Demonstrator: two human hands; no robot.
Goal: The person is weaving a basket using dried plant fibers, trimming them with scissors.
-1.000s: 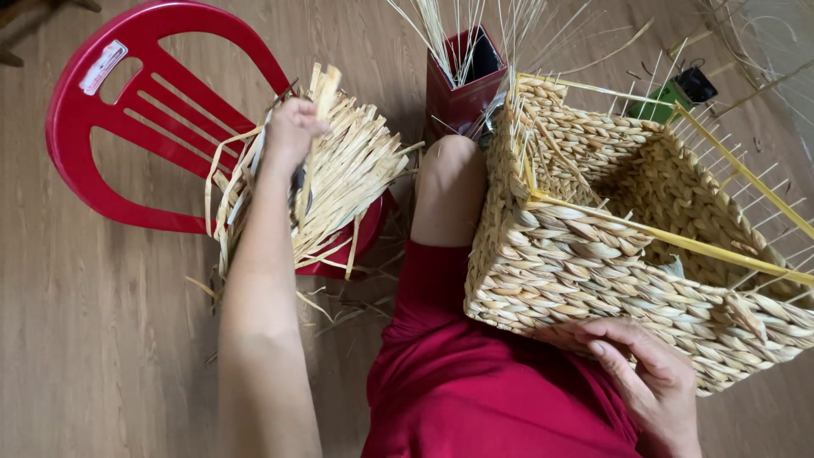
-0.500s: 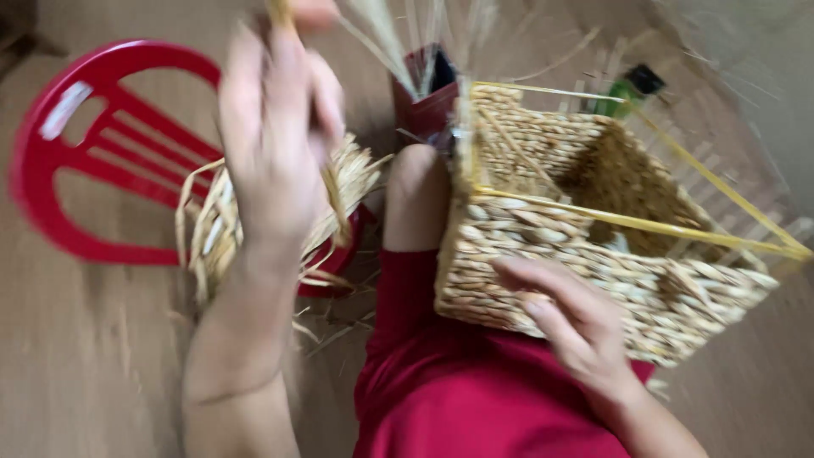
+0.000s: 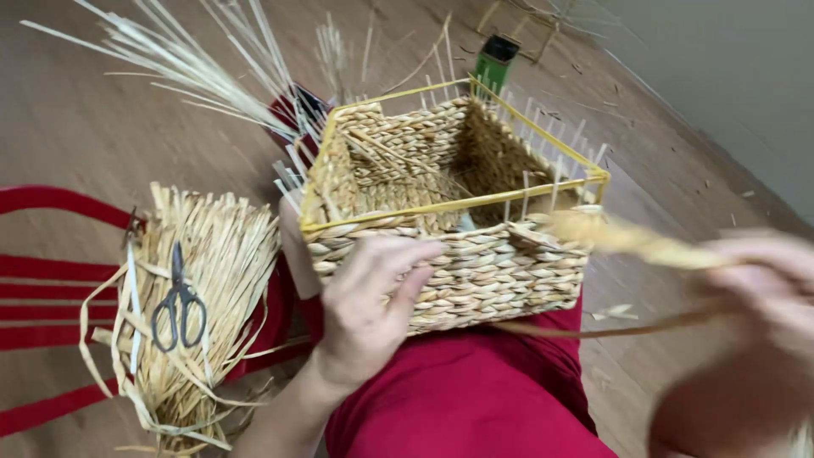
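Your left hand (image 3: 369, 309) has left the straw bundle (image 3: 199, 297) on the red chair (image 3: 51, 280) and now lies flat against the near wall of the woven basket (image 3: 449, 229), fingers spread and open, bracing rather than gripping. A second ago your right hand (image 3: 755, 288) was the one steadying that wall; it now sits out past the basket's right corner, blurred by motion, closed around a twisted straw strand (image 3: 627, 242) that runs back to the near rim. How tightly it pinches, I cannot tell. In my judgement the strand picked from the bundle is now being drawn through the weave at the top row.

The basket rests on your lap, on red cloth (image 3: 475, 390), its yellow wire frame (image 3: 458, 203) exposed along the rim with bare stakes standing above it. Black scissors (image 3: 176, 301) lie on the bundle. Loose reeds (image 3: 186, 68) fan out beyond the basket's far left corner, where a green object (image 3: 493, 61) also stands behind it; neither blocks the working edge.
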